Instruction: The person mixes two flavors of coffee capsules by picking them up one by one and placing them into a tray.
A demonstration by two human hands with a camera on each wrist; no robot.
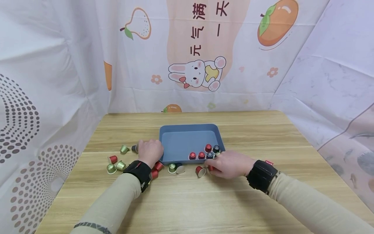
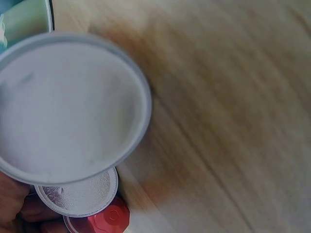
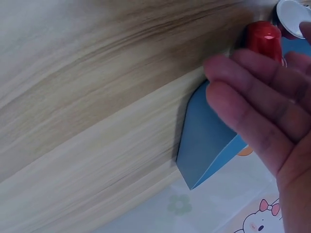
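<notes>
Where the left sleeve [image 1: 112, 201] slants up and inward from the lower left, the left hand [image 1: 150, 151] lies back uppermost beside the near left part of the blue tray [image 1: 184, 139], its knuckles turned forward. Its fingers are mostly hidden from the head view, and the left wrist view shows only a sliver of them beside pale capsule lids [image 2: 73, 111], so I cannot tell whether they grip anything. Red capsules [image 1: 158, 166] lie close to that wrist on the counter [image 1: 181, 208].

From the lower right, the right sleeve [image 1: 315, 203] angles inward, bringing the right hand [image 1: 229, 164] to the tray's near right corner, fingers directed leftward. Seen from the right wrist, several fingers extend with a slight bend, lightly spread; a red capsule [image 3: 265, 41] stands just beyond them, outside the tray. Whether thumb and forefinger pinch it, I cannot tell.

Red capsules [image 1: 192, 156] and dark capsules [image 1: 216, 149] sit in the tray's near right part; green capsules [image 1: 121, 166] lie well to its left.
</notes>
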